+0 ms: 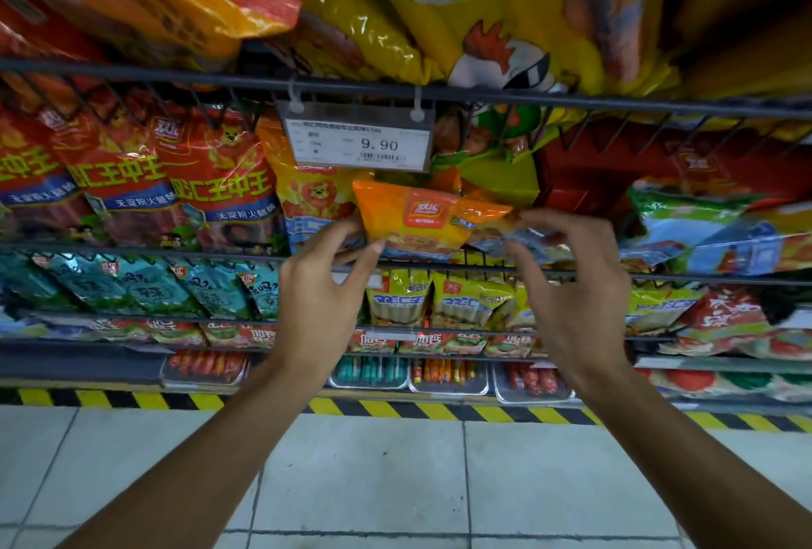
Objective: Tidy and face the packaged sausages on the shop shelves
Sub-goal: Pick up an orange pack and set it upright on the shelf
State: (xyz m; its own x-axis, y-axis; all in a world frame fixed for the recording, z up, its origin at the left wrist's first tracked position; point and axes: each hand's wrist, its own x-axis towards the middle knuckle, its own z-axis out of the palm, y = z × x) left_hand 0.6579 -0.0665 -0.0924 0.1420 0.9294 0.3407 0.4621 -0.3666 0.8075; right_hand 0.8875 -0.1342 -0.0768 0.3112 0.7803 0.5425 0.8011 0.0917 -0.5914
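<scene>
Readable print on the sausage shelves

A price tag [358, 143] hanging from the upper wire rail reads "9.90"; its smaller print is too blurred to read. Above it, a large yellow bag [518, 21] shows part of the word "CHICKEN". To the left, red packs [222, 179] bear a 双汇 logo, big green characters 王中王, and a blue band reading 无淀粉火腿肠. The orange pack [422, 219] below the tag carries the same 双汇 logo on a red patch.

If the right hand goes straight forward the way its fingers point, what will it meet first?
Probably the crumpled blue and orange packet lying just past the right hand's fingertips, beside the orange packet; depth is hard to judge.
</scene>
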